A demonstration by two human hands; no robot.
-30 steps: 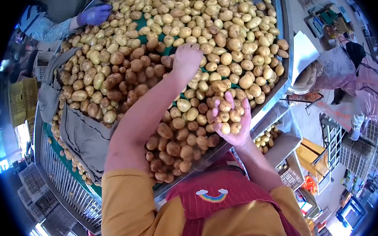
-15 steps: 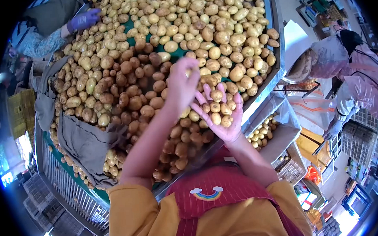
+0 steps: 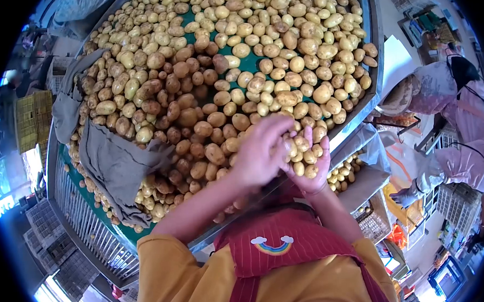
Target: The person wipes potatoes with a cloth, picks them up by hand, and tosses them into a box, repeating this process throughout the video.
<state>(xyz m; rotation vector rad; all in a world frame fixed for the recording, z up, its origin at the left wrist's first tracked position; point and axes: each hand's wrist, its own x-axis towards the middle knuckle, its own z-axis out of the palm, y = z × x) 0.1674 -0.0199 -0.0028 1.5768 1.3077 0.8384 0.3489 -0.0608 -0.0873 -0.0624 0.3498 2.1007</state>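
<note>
Several small yellow-brown potatoes [image 3: 303, 157] rest in my right hand [image 3: 316, 182], which is cupped palm up near the table's front edge. My left hand [image 3: 261, 152] is bent over them from the left, blurred by motion. Its curled fingers close around a potato at the rim of the cupped palm, and that potato is partly hidden. Beneath and beyond both hands spreads a large heap of potatoes [image 3: 213, 119], some browner and some paler.
The heap lies on a green-surfaced table with a metal rim [image 3: 377, 62]. A grey cloth [image 3: 111, 158] covers potatoes at left, above a slatted grate [image 3: 87, 224]. A lined container of potatoes [image 3: 344, 173] stands below right. Another person [image 3: 453, 156] is at the right.
My left hand has moved right and down from the heap to the potatoes in my right palm. The view has shifted slightly, and the purple-gloved hand at upper left is out of sight.
</note>
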